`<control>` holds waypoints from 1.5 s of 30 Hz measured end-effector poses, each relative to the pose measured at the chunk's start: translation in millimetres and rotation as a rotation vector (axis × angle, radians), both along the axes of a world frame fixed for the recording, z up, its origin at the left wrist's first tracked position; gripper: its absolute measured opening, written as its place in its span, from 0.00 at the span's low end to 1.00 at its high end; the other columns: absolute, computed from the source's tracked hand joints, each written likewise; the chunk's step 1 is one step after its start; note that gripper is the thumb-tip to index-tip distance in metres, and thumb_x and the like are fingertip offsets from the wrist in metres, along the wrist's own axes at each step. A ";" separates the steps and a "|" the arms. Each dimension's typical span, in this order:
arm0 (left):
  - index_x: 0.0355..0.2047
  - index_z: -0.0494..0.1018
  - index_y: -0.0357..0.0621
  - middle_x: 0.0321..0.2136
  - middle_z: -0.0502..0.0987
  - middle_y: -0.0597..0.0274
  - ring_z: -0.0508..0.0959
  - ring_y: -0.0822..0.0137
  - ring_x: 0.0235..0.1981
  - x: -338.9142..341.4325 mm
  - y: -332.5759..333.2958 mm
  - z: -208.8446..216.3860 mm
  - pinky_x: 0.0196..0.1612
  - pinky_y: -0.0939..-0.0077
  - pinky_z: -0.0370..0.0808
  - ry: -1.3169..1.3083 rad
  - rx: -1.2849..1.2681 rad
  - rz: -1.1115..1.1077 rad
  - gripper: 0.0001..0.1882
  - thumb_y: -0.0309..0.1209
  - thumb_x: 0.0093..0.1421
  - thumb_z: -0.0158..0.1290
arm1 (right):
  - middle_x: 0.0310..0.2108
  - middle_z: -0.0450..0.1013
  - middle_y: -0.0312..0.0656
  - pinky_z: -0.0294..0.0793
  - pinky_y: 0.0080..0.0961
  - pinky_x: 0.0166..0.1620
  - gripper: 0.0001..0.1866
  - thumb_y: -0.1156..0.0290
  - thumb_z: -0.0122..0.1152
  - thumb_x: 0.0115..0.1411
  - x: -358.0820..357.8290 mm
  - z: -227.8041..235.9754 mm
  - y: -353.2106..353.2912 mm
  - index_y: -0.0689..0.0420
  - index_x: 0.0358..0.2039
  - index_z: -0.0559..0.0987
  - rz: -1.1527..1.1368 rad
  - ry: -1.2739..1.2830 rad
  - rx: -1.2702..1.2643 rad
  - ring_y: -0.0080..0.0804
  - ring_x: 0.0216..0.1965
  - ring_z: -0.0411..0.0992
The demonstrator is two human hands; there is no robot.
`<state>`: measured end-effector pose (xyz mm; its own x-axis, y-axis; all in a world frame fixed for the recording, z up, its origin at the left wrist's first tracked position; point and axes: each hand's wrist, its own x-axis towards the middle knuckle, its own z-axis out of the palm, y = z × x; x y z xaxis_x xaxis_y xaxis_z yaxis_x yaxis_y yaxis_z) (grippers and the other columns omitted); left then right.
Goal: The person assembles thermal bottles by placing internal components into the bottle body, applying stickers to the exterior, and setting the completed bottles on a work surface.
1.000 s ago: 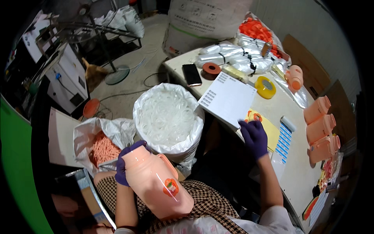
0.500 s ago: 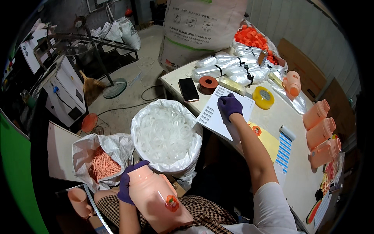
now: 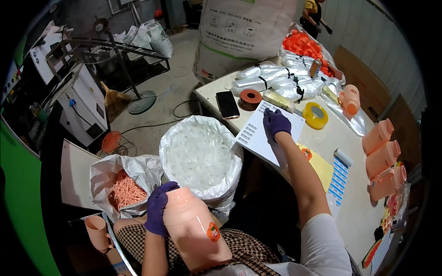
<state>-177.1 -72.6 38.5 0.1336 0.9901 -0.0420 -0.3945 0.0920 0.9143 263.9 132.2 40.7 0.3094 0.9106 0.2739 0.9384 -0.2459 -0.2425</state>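
Note:
My left hand (image 3: 158, 208), in a purple glove, grips a pink plastic jug (image 3: 195, 232) near its neck. The jug lies tilted across my lap, with a round orange sticker (image 3: 213, 232) on its side facing up. On the table, my gloved right hand (image 3: 277, 123) rests over a white label sheet (image 3: 262, 143) with small dark-printed labels. Its fingertips are bent together at the sheet's upper part; whatever they hold is too small to make out. A yellow sheet (image 3: 322, 171) with another orange sticker lies beside my right forearm.
A sack of clear rings (image 3: 198, 158) and a sack of pink sticks (image 3: 126, 191) stand left of the table. A phone (image 3: 227, 105), brown roll (image 3: 250, 100), yellow tape (image 3: 315, 115) and several pink jugs (image 3: 381, 156) occupy the tabletop. Another person (image 3: 313, 16) stands at the back.
My left hand and the jug have shifted slightly right, and the jug's sticker has turned a little. My right hand stays at the label sheet, its fingers repositioned. A person has appeared at the back.

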 end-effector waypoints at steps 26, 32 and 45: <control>0.45 0.72 0.37 0.38 0.76 0.56 0.76 0.67 0.41 30.4 13.1 -42.2 0.47 0.71 0.72 0.730 0.272 0.124 0.15 0.35 0.65 0.56 | 0.32 0.71 0.38 0.71 0.27 0.26 0.27 0.66 0.71 0.48 -171.7 20.0 -252.8 0.34 0.52 0.81 1.060 0.130 0.255 0.33 0.25 0.70; 0.45 0.71 0.38 0.41 0.75 0.48 0.75 0.53 0.44 35.1 9.7 -30.0 0.50 0.63 0.71 0.769 0.180 0.127 0.17 0.38 0.63 0.57 | 0.30 0.69 0.37 0.68 0.27 0.25 0.27 0.65 0.71 0.49 -186.3 23.9 -255.6 0.36 0.53 0.81 1.064 0.061 0.229 0.30 0.25 0.69; 0.45 0.69 0.38 0.42 0.73 0.49 0.74 0.54 0.44 37.6 8.1 -33.1 0.50 0.63 0.71 0.850 0.182 0.139 0.18 0.39 0.65 0.55 | 0.32 0.68 0.35 0.67 0.26 0.25 0.27 0.64 0.70 0.51 -185.8 19.0 -264.7 0.36 0.55 0.79 1.024 -0.051 0.216 0.29 0.25 0.67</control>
